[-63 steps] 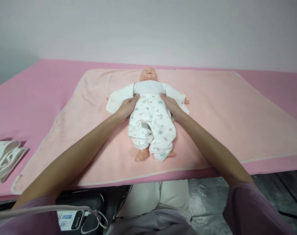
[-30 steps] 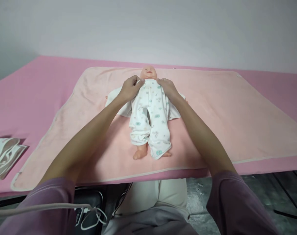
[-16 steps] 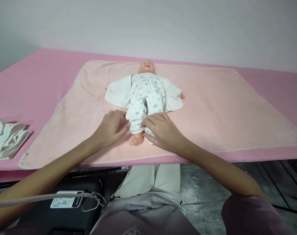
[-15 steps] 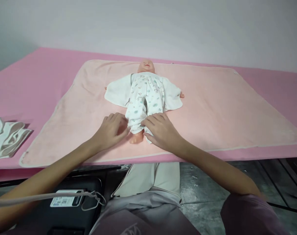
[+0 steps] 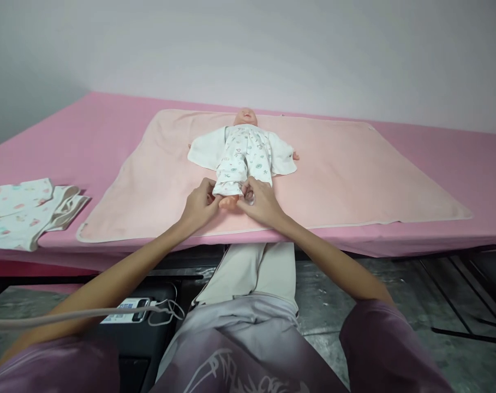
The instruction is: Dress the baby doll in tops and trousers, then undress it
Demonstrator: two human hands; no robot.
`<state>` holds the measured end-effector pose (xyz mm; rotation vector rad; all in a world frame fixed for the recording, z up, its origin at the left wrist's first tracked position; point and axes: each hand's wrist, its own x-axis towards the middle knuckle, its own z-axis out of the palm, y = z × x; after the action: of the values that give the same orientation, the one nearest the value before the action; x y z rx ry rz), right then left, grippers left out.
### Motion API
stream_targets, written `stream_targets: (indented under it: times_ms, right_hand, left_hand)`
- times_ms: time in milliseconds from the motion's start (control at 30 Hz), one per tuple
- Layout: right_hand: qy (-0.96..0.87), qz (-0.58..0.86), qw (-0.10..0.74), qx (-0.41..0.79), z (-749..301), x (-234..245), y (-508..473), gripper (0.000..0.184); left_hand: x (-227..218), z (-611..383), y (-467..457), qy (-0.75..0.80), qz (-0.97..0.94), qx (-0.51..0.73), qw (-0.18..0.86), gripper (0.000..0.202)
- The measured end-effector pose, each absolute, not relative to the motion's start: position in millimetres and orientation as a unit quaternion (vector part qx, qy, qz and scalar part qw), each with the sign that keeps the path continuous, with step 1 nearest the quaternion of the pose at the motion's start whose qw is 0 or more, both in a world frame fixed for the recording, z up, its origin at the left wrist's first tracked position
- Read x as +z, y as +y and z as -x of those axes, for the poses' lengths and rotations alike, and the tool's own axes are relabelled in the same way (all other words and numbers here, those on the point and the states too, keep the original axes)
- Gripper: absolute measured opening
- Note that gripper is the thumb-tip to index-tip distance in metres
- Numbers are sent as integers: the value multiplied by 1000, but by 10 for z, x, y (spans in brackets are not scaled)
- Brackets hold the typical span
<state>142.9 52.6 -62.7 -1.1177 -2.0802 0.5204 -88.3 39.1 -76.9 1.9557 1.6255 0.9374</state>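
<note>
A baby doll lies on its back, head toward the wall, on a peach blanket. It wears a white top with wide sleeves and printed white pants. My left hand pinches the hem of one pant leg at its left side. On the other side of that same hem, my right hand is closed with thumb and fingers on the cloth. One bare doll foot shows between my hands; the other foot is hidden behind my right hand.
Folded printed cloths lie at the left end of the pink table cover. Below the table's front edge a phone with a white cable rests on a black case. A grey wall stands behind.
Both hands have closed on the hem of the pant leg, and more of the foot's front shows between them. The view has shifted, with the folded cloths now further into the picture.
</note>
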Motion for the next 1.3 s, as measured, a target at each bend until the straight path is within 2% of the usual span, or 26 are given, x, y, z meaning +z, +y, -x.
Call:
stream_targets:
  times_ms: [67,133,267,433,533,600,767,967,1100,1300]
  right_hand:
    - [-798,436,362,206,-1461,-639,441,21]
    - [-799,448,359,180,-1493,-665,342,21]
    - [-820,453,338,89,-1531,-745,150,18]
    - [-842,431,323,-18,-1523,-838,26,13]
    - [-854,409,320,-33,-1506,-891,20,27]
    - [-863,393,315,-32,-1490,-938,37,31]
    - [-869,382,314,-11,-1448,-1049,94,25]
    - [-870,377,317,6,-1444,-1055,79,25]
    - [-855,420,304,-12,-1475,-1059,46,27]
    - [-848,435,302,-19,-1529,-1070,8,18]
  left_hand:
    - [-734,885,258,596,-706,343,167,28]
    - [-707,905,124,586,-726,339,121,32]
    - [-675,949,-112,550,-784,279,63,42]
    - [-742,959,-222,514,-821,247,-33,39]
    - [-828,936,-208,461,-837,282,-79,39]
    - [-881,909,-191,432,-845,301,-90,38]
    - [-980,889,-139,410,-857,289,-117,36]
    - [-1010,976,-101,425,-857,269,-110,25]
    - [-944,963,-134,458,-850,239,-100,28]
    - [-881,913,-174,492,-840,214,-76,36]
